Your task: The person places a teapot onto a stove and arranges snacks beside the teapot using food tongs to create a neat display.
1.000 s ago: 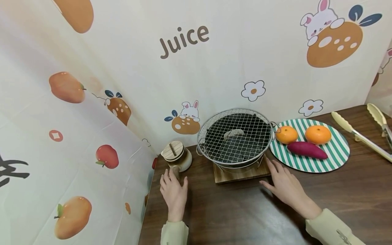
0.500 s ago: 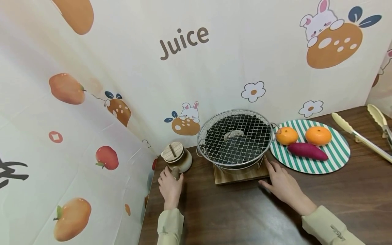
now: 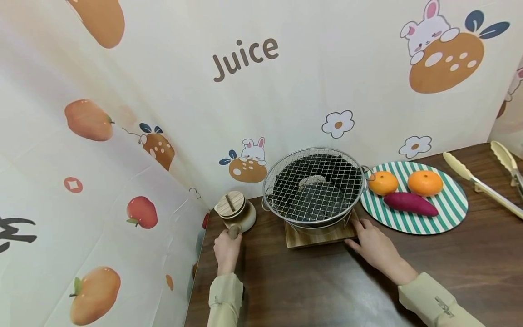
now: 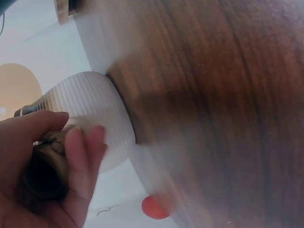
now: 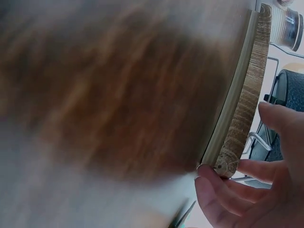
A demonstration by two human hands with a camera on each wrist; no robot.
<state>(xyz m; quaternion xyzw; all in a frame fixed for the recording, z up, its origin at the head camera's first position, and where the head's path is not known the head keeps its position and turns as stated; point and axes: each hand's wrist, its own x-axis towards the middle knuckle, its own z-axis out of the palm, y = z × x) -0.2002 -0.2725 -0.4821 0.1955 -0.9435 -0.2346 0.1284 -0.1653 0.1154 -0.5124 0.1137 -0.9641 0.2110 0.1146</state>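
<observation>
Brown and wood-grained, the counter (image 3: 310,293) bears a lidded pot (image 3: 247,221) near its back left corner, the left hand (image 3: 227,250) wrapped round the pot's handle (image 3: 234,231), which points toward the front edge. Gripping the pot seems the step in hand, and moving it would call for a firm, level hold. Nearer the middle, the right hand (image 3: 378,250) slants in, relaxed fingers against the front right corner of the wooden board (image 3: 316,240) under the grill (image 3: 295,196), thumb spread.

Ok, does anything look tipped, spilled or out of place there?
No, nothing stands out. The pot stands upright with its wooden lid on, the grill stands on its wooden board, and the oranges and purple sweet potato lie on the striped plate. No spill shows.
</observation>
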